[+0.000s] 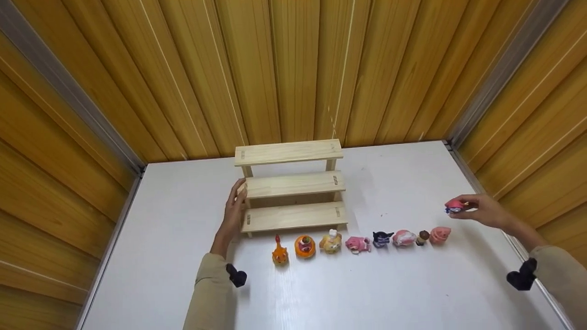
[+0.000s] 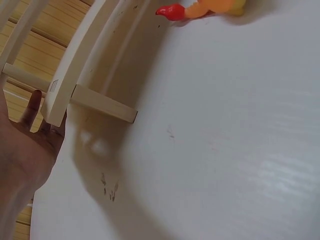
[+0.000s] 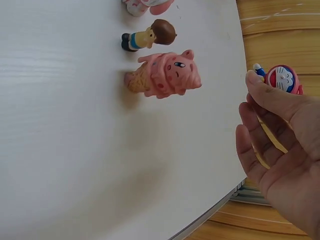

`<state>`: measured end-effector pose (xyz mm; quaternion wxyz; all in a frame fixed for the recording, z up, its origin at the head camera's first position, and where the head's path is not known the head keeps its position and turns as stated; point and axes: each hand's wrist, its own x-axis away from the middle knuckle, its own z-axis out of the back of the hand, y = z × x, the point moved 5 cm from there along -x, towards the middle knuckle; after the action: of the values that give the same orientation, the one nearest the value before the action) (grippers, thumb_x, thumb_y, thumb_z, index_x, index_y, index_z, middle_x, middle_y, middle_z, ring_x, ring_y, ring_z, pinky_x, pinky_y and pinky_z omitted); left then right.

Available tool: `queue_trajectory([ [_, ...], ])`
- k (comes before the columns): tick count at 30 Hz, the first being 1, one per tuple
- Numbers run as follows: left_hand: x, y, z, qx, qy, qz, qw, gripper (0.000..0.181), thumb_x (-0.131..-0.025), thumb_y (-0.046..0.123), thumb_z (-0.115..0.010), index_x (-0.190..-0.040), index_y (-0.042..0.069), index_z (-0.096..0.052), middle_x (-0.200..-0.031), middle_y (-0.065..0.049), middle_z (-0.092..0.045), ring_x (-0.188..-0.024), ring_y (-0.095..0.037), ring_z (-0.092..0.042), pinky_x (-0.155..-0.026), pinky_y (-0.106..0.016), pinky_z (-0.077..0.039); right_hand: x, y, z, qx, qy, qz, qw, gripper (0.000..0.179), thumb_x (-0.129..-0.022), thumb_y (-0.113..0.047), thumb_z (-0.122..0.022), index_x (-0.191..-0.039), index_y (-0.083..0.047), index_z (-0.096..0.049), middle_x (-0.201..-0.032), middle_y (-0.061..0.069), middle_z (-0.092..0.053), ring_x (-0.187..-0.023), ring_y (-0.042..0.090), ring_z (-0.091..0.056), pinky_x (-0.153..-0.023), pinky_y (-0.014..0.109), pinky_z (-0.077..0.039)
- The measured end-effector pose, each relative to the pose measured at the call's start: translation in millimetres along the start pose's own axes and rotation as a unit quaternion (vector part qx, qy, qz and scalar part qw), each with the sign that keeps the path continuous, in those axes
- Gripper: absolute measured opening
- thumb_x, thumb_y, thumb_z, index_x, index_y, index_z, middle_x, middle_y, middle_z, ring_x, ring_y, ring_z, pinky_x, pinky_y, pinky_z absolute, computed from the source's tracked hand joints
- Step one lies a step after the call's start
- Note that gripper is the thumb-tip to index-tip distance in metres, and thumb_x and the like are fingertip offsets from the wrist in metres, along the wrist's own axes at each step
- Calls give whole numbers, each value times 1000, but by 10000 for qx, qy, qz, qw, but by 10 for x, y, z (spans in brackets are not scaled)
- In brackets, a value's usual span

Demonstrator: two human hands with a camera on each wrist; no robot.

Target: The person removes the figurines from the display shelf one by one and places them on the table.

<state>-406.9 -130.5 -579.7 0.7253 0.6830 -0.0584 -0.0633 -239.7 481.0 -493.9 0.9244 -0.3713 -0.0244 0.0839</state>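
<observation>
My left hand [image 1: 235, 208] grips the left end of the three-step wooden rack [image 1: 293, 217] at its middle step; in the left wrist view, thumb and fingers lie on either side of a board end. Off to the right, my right hand [image 1: 488, 211] pinches a small figurine [image 3: 282, 78] with a pink hood, a blue-and-white cat face and a red mouth. It is held above the tabletop, beyond the right end of a row of figurines. Nearest to it in that row stands a pink ice-cream-cone pig figurine [image 3: 167, 75], beside a brown-haired boy figurine [image 3: 150, 37].
Along the rack's front, the row continues with an orange figurine with a red-tipped tail [image 1: 279, 254], a round orange one [image 1: 305, 246], a yellow one [image 1: 330, 243], a pink one [image 1: 357, 244], a black one [image 1: 381, 239] and a pink-white one [image 1: 403, 238]. Wood-patterned walls [image 1: 293, 68] enclose the white table [image 1: 321, 298].
</observation>
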Motion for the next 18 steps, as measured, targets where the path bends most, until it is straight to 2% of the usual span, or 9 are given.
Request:
queue_trajectory([
  [7, 28, 2, 62, 233, -67, -62, 9997, 51, -112, 41, -36, -161, 28, -30, -172, -2, -17, -155, -32, -23, -120, -59, -26, 133, 173, -14, 34, 228, -93, 9997, 30, -86, 1, -78, -113, 13, -68, -97, -25, -66, -84, -11, -60, -72, 9, -51],
  [10, 69, 3, 103, 185, 32, -79, 9998, 50, -112, 39, -36, -160, 27, -31, -171, -2, -19, -155, -32, -24, -119, -59, -28, 187, 259, -92, -24, 161, -93, 9998, 30, -86, 2, -78, -112, 14, -68, -97, -22, -68, -83, -10, -60, -72, 10, -52],
  [12, 90, 2, 124, 158, 89, -94, 9998, 49, -112, 38, -36, -160, 27, -31, -171, -2, -20, -154, -31, -26, -118, -58, -29, 235, 326, -161, -12, 78, -208, 9998, 31, -86, 0, -79, -113, 13, -68, -98, -16, -70, -84, -10, -59, -72, 11, -53],
  [15, 111, -13, 123, 148, 61, -91, 9998, 50, -112, 38, -36, -160, 26, -31, -170, -3, -22, -150, -30, -30, -116, -56, -31, 331, 421, -264, 97, -71, -502, 9987, 34, -87, -6, -79, -115, 10, -69, -102, -1, -73, -85, -10, -58, -73, 13, -54],
  [18, 107, -32, 104, 163, 26, -53, 9998, 50, -112, 38, -37, -160, 26, -31, -171, -2, -21, -152, -28, -27, -118, -56, -28, 413, 492, -337, 238, -194, -775, 9965, 35, -88, -10, -79, -117, 7, -69, -107, 13, -72, -86, -11, -57, -73, 14, -54],
])
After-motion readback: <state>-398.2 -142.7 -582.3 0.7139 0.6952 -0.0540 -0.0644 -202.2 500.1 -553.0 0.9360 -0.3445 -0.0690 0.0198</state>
